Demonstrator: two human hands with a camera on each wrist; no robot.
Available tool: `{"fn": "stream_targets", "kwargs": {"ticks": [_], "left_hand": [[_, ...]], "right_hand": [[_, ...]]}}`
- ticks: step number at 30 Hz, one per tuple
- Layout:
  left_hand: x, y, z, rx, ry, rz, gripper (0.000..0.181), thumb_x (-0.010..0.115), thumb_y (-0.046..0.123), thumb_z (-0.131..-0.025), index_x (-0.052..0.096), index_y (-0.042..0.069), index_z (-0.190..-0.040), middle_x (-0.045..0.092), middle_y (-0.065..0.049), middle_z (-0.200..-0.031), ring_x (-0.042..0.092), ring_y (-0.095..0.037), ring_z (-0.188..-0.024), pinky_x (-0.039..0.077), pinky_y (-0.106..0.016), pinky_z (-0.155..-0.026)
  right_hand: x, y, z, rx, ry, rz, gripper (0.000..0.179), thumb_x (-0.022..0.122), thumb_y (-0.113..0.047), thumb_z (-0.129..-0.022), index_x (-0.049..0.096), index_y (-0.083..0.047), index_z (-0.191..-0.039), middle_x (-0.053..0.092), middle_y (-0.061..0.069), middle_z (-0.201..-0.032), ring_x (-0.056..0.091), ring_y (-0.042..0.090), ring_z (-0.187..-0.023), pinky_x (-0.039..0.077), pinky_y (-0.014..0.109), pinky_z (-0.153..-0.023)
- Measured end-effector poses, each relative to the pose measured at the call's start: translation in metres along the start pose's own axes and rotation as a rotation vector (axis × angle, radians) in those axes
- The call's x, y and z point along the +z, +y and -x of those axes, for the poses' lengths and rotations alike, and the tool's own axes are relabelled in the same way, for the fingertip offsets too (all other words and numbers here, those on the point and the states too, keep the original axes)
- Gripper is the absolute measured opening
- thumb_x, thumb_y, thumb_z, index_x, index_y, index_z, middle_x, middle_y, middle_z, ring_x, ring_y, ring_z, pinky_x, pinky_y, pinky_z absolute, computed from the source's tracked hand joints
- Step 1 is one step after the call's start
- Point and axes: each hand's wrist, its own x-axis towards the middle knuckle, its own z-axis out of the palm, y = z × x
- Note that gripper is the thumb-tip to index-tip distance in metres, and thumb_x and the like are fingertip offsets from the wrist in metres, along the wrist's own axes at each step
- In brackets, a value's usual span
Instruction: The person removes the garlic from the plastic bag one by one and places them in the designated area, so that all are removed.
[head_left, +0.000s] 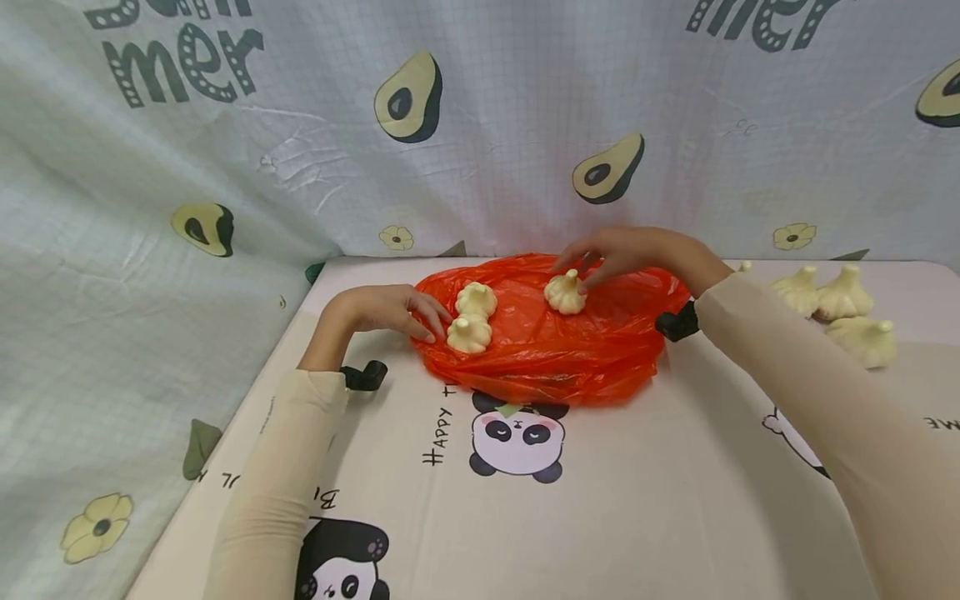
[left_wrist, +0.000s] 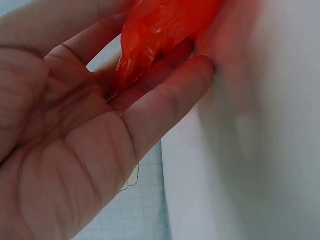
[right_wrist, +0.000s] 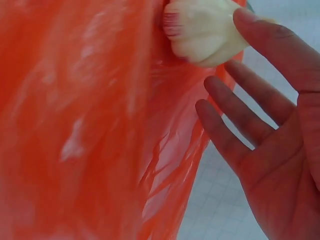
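A crinkled red plastic bag (head_left: 525, 358) lies spread on the table. Its left edge runs between the bent fingers of my left hand (head_left: 397, 310); in the left wrist view a crumpled fold of the bag (left_wrist: 155, 35) enters that hand (left_wrist: 90, 120). Over the bag's right part, my right hand (head_left: 630, 250) pinches a pale garlic bulb (head_left: 564, 293) with its stem up. Close by in the right wrist view, the thumb lies against that bulb (right_wrist: 202, 32), three fingers stretch out beside it, and the index finger is hidden. Two more garlic bulbs (head_left: 470, 333) sit on the bag beside my left fingers.
Several garlic bulbs (head_left: 843, 293) stand at the table's back right, partly behind my right sleeve (head_left: 810, 417). A pale curtain (head_left: 495, 183) with avocado prints hangs along the back and left edges. The tabletop (head_left: 600, 517) carries printed pandas and lettering.
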Motion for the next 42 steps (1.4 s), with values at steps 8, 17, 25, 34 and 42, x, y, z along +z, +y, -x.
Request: {"fn": "stream_targets", "kwargs": {"ticks": [8, 17, 25, 34, 42], "left_hand": [[0.000, -0.001, -0.001, 0.004, 0.001, -0.002, 0.019, 0.065, 0.001, -0.094, 0.078, 0.002, -0.108, 0.058, -0.014, -0.143, 0.043, -0.032, -0.139, 0.046, -0.037, -0.104], [0.000, 0.000, 0.002, -0.004, 0.000, 0.007, 0.019, 0.064, 0.001, -0.094, 0.078, 0.001, -0.107, 0.058, -0.015, -0.142, 0.043, -0.033, -0.140, 0.043, -0.043, -0.110], [0.001, 0.001, 0.003, 0.002, 0.008, -0.009, 0.019, 0.064, 0.002, -0.094, 0.077, 0.001, -0.108, 0.058, -0.015, -0.143, 0.042, -0.033, -0.140, 0.042, -0.043, -0.110], [0.001, 0.001, 0.001, -0.011, 0.007, -0.011, 0.019, 0.065, 0.002, -0.094, 0.077, 0.002, -0.107, 0.058, -0.014, -0.142, 0.043, -0.032, -0.139, 0.045, -0.040, -0.106], [0.001, 0.000, 0.001, 0.005, 0.002, -0.009, 0.020, 0.063, 0.002, -0.094, 0.077, 0.002, -0.108, 0.058, -0.014, -0.142, 0.043, -0.032, -0.139, 0.045, -0.039, -0.106]], "right_hand": [[0.002, 0.005, -0.009, 0.002, -0.041, -0.079, 0.041, 0.073, -0.016, -0.093, 0.068, -0.013, -0.134, 0.063, 0.011, -0.137, 0.056, 0.033, -0.124, 0.049, 0.050, -0.104], [0.014, 0.019, -0.015, -0.027, -0.001, -0.187, 0.037, 0.075, -0.013, -0.092, 0.071, -0.010, -0.128, 0.065, 0.009, -0.130, 0.055, 0.027, -0.119, 0.049, 0.043, -0.103], [0.020, 0.024, -0.021, -0.026, 0.028, -0.169, 0.035, 0.076, -0.015, -0.091, 0.072, -0.012, -0.125, 0.064, 0.009, -0.120, 0.051, 0.029, -0.113, 0.049, 0.038, -0.095], [0.024, 0.030, -0.011, -0.049, 0.065, -0.284, 0.034, 0.076, -0.012, -0.089, 0.072, -0.010, -0.123, 0.065, 0.008, -0.119, 0.054, 0.025, -0.111, 0.050, 0.035, -0.094], [0.022, 0.025, 0.002, -0.040, 0.093, -0.341, 0.033, 0.077, -0.011, -0.089, 0.072, -0.010, -0.121, 0.066, 0.007, -0.123, 0.057, 0.026, -0.113, 0.050, 0.036, -0.096]]}}
